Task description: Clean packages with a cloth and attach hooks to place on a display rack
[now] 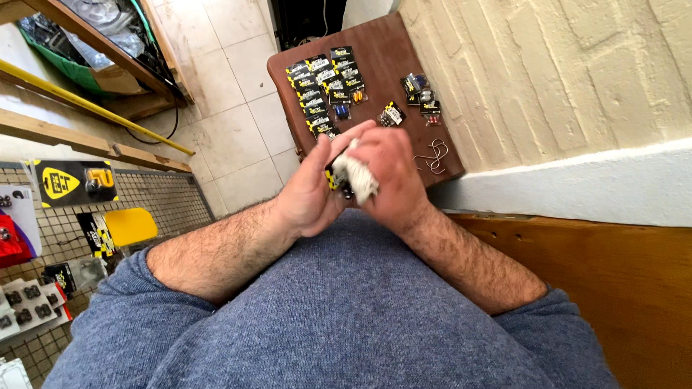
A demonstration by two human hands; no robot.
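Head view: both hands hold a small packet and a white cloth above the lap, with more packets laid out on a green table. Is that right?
Not quite: the head view shows the table is brown wood, not green. The left hand and right hand do hold a small packet and white cloth; more packets lie there.

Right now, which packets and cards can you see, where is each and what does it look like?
Rows of small packets: far end of the brown table, black-and-yellow header cards.
Three packets: table's right side, same colours.
Single packet: mid-table.
Packet: between left hand and right hand, with a white cloth.
Large black-yellow card: wire grid, left.
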